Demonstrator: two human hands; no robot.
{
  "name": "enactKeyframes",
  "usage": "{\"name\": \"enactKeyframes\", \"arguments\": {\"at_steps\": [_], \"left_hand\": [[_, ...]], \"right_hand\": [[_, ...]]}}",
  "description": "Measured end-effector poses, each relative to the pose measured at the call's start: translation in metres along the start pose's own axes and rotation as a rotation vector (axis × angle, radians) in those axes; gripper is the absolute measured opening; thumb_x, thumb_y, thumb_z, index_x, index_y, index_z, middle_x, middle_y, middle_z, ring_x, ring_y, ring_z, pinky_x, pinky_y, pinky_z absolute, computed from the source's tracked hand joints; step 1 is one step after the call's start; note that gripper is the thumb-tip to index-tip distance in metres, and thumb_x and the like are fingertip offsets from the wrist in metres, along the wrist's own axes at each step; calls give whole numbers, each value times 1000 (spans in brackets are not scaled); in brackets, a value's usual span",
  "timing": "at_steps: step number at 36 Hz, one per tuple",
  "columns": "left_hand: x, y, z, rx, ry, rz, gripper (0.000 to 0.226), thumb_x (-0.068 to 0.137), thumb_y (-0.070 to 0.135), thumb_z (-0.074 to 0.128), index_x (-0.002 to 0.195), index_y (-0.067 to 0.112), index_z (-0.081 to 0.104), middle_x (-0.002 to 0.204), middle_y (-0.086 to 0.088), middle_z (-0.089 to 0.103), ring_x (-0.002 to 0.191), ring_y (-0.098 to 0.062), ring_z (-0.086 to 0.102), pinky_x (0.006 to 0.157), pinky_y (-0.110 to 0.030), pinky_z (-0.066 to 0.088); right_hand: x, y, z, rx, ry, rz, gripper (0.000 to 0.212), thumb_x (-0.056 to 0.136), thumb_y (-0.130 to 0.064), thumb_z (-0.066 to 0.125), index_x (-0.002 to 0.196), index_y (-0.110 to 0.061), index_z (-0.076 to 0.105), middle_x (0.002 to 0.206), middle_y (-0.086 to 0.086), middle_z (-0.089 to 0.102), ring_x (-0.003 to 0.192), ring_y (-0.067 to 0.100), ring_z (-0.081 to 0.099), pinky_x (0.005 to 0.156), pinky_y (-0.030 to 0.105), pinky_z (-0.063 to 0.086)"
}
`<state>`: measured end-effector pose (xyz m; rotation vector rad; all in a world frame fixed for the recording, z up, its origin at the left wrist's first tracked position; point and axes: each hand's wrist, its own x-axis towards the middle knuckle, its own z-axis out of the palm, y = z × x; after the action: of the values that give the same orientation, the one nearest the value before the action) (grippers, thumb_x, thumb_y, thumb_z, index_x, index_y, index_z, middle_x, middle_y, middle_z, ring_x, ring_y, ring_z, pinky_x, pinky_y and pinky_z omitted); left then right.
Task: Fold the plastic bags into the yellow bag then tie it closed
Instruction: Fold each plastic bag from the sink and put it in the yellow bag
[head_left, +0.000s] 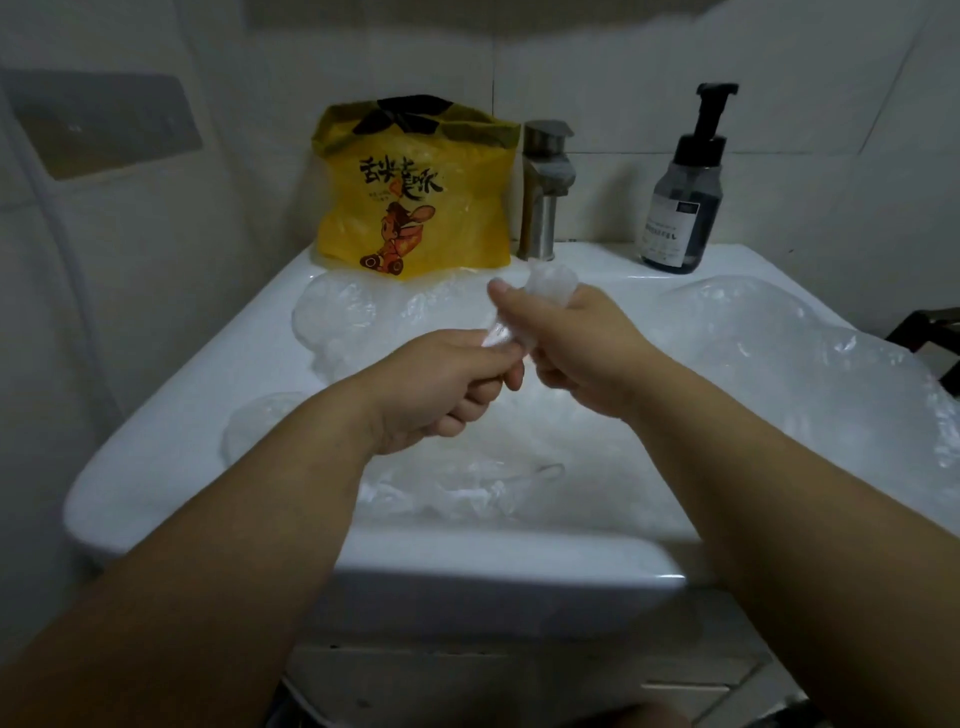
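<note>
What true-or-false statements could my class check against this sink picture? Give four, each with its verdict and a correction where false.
1. The left hand and the right hand both grip one rolled clear bag above the sink. True.
2. The yellow bag lies flat in the basin. False: it stands upright on the back ledge, left of the tap.
3. The pump bottle stands right of the tap. True.
4. No loose clear bags are left on the sink. False: several lie spread over the basin and its edges.
</note>
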<state>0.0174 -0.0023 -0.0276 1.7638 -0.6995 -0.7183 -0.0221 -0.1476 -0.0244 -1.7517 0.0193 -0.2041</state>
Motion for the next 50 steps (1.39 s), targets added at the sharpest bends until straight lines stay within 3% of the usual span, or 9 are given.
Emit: {"name": "enactKeyframes", "arguments": {"at_steps": [4, 9, 17, 27, 32, 37, 40, 45, 50], "left_hand": [[-4, 5, 2, -73, -9, 11, 50, 78, 64, 44, 81, 15, 55, 52, 9, 25, 44, -5, 17, 36, -16, 16], [-5, 4, 1, -49, 76, 21, 36, 102, 43, 37, 81, 16, 50, 52, 9, 28, 43, -5, 20, 37, -16, 17], [-17, 13, -32, 31, 191, 21, 33, 101, 38, 43, 78, 17, 55, 57, 11, 44, 47, -2, 34, 39, -12, 27], [-14, 43, -87, 8, 554, 191, 18, 95, 20, 59, 79, 15, 65, 60, 7, 62, 43, 2, 47, 42, -12, 42], [-6, 59, -111, 6, 612, 242, 19, 95, 15, 59, 77, 13, 65, 59, 3, 62, 43, 2, 52, 47, -11, 48], [18, 75, -139, 64, 665, 299, 19, 99, 11, 51, 85, 14, 64, 73, -3, 61, 50, -1, 55, 50, -12, 48], [36, 82, -157, 38, 746, 311, 16, 100, 7, 48, 97, 10, 63, 76, -4, 62, 61, -9, 58, 54, -15, 50], [53, 85, -186, 67, 887, 309, 11, 98, 17, 55, 95, 15, 65, 83, 4, 65, 69, -4, 60, 59, -12, 53], [69, 82, -194, 160, 806, 300, 16, 96, 14, 56, 86, 22, 64, 82, 4, 66, 68, -7, 57, 62, -21, 49]], "right_hand": [[-3, -5, -3, 90, 33, 24, 33, 97, -32, 51, 74, -8, 49, 44, -1, 35, 39, 9, 25, 41, 23, 21], [-5, -5, -4, 147, 25, 67, 30, 98, -31, 50, 79, -8, 51, 45, -1, 36, 40, 10, 25, 41, 23, 21], [4, -30, -11, 103, -175, 128, 19, 97, -21, 51, 84, -9, 58, 59, 1, 52, 50, 8, 41, 45, 17, 37], [45, -66, -2, -66, -82, 20, 25, 94, -21, 57, 93, 4, 62, 63, 4, 59, 50, 8, 47, 47, 18, 42], [71, -88, 0, -171, -136, -13, 22, 97, -23, 52, 84, -9, 62, 67, 2, 59, 55, 7, 49, 52, 18, 44], [106, -108, 3, -361, 27, -166, 29, 98, -25, 52, 89, 0, 63, 72, 7, 56, 59, 12, 46, 55, 24, 41], [133, -116, 2, -444, 196, -228, 29, 98, -27, 53, 90, -1, 65, 71, 6, 59, 62, 15, 50, 58, 29, 43], [179, -122, -20, -517, 519, -272, 31, 97, -33, 53, 101, -4, 66, 80, 8, 61, 64, 16, 50, 60, 30, 41], [212, -118, -28, -747, 446, -255, 30, 95, -30, 57, 114, -8, 65, 107, 9, 63, 83, 16, 53, 75, 30, 43]]}}
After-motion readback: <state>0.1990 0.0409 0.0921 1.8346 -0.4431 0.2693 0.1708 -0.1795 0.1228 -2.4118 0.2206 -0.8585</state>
